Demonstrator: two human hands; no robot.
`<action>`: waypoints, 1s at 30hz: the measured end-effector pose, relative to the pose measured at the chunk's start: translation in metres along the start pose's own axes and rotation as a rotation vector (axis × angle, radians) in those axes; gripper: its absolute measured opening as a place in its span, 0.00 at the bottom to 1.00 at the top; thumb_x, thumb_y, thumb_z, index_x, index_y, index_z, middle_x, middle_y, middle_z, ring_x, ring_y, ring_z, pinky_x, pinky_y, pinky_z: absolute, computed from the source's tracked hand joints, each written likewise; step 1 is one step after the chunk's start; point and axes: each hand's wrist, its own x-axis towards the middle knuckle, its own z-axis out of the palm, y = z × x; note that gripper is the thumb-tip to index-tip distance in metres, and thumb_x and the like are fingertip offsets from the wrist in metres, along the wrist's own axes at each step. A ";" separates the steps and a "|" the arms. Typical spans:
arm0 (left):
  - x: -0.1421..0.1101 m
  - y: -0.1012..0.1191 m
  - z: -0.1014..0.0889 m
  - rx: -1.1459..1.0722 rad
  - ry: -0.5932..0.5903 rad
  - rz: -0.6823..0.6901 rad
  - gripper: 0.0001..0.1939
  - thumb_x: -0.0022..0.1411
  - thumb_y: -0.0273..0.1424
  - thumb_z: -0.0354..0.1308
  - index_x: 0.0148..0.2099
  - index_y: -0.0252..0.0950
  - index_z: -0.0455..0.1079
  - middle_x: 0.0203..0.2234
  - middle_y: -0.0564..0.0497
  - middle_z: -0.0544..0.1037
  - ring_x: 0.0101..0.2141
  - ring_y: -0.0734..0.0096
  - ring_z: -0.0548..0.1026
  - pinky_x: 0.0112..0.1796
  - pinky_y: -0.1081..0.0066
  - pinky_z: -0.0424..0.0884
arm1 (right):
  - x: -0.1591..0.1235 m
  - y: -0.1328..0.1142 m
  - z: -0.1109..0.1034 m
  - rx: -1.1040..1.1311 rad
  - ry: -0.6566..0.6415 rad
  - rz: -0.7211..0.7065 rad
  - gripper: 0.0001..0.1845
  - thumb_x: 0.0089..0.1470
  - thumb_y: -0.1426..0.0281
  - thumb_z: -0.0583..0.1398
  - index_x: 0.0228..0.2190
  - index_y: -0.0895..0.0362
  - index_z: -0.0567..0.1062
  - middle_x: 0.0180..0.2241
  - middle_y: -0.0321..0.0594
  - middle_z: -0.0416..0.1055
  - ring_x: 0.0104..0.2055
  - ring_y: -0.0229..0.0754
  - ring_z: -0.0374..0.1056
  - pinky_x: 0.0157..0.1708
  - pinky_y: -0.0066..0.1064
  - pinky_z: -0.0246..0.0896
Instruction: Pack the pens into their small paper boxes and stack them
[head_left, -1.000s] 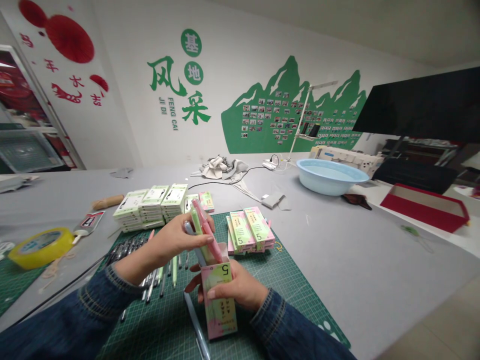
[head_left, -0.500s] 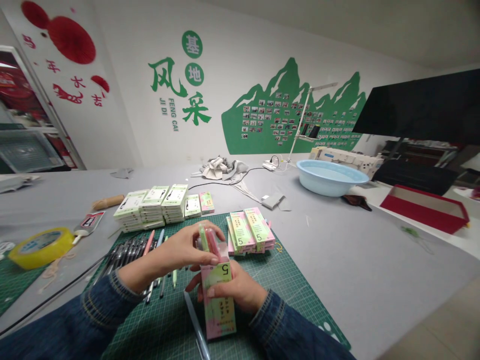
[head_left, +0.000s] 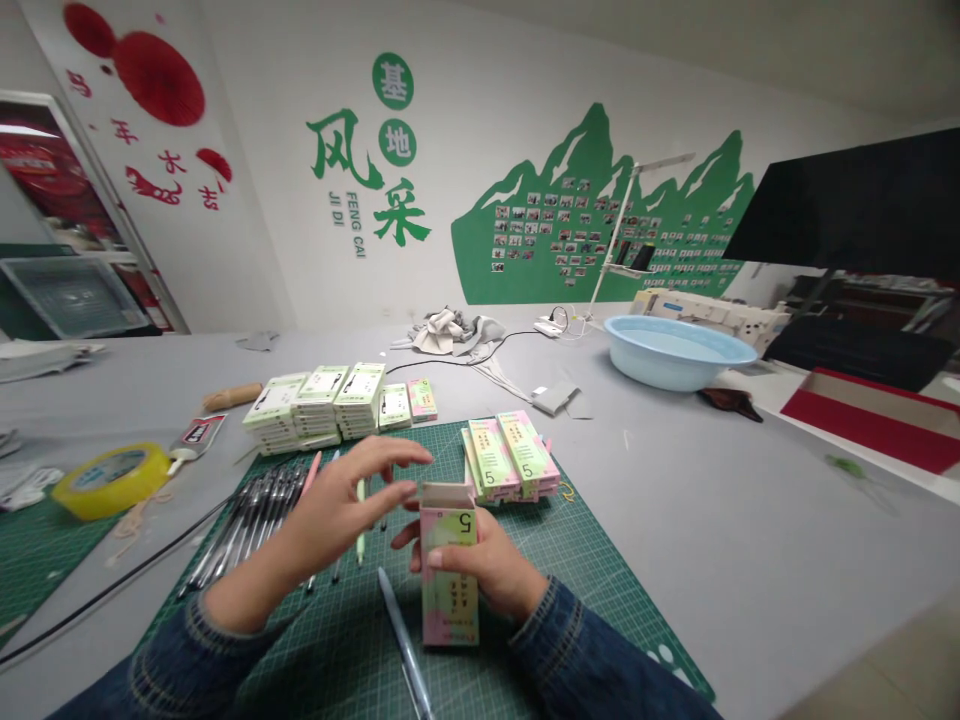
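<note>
My right hand [head_left: 495,565] is wrapped round a pink-and-green pen box [head_left: 450,590] marked 5, held upright with its top flap up. My left hand [head_left: 337,510] is open beside the box's top, fingers apart and nothing in them. The inside of the box is hidden from this angle. A blue-grey pen [head_left: 403,640] lies on the green cutting mat [head_left: 600,610] left of the box. Several black pens [head_left: 251,520] lie in a heap past my left forearm, with a light green pen [head_left: 361,530] near the fingers.
Pink-and-green boxes [head_left: 517,460] are stacked ahead, with white-green box stacks [head_left: 322,405] to their left. Yellow tape [head_left: 112,480] and a glue tube [head_left: 196,437] lie at left. A blue basin [head_left: 675,360] and a red tray [head_left: 870,420] stand at right.
My left hand has let go of the pink and green pens at the box's top and moved left, opening. The pens no longer show above the box. My right hand still holds the box.
</note>
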 end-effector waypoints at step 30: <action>-0.023 -0.093 -0.028 0.621 0.149 -0.500 0.14 0.61 0.37 0.52 0.40 0.41 0.79 0.37 0.48 0.84 0.38 0.57 0.79 0.37 0.68 0.68 | 0.061 0.021 -0.034 -0.662 0.616 -0.352 0.39 0.49 0.74 0.62 0.62 0.52 0.61 0.52 0.43 0.71 0.54 0.48 0.70 0.55 0.40 0.66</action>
